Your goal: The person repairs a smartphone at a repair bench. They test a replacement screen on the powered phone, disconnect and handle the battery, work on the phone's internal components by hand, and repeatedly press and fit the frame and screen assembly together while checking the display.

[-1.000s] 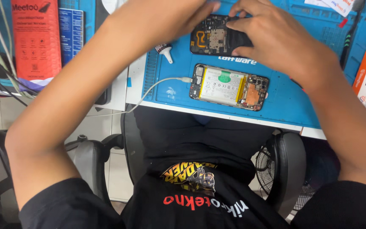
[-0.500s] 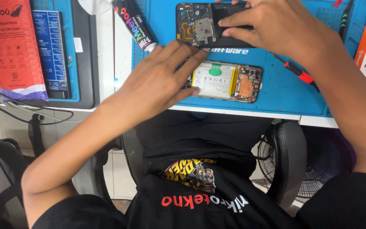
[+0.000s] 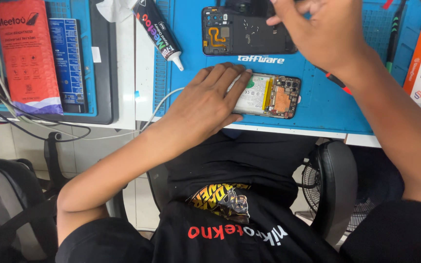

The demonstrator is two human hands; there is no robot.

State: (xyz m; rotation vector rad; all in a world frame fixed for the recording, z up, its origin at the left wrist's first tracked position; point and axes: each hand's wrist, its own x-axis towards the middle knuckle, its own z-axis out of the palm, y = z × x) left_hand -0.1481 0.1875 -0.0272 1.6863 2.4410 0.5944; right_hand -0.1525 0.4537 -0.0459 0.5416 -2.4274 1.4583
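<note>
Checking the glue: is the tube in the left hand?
No, the glue tube lies alone on the mat, while the left hand rests on the opened phone.

This is a phone repair workbench. A blue repair mat [image 3: 327, 102] fills the upper middle of the frame and carries an opened phone [image 3: 269, 95] with its battery and boards bare and a black back housing [image 3: 242, 30] above it. A black glue tube [image 3: 158, 30] lies at upper left, cables [image 3: 35, 126] trail off the left edge, and an office chair [image 3: 334, 180] sits below.
</note>
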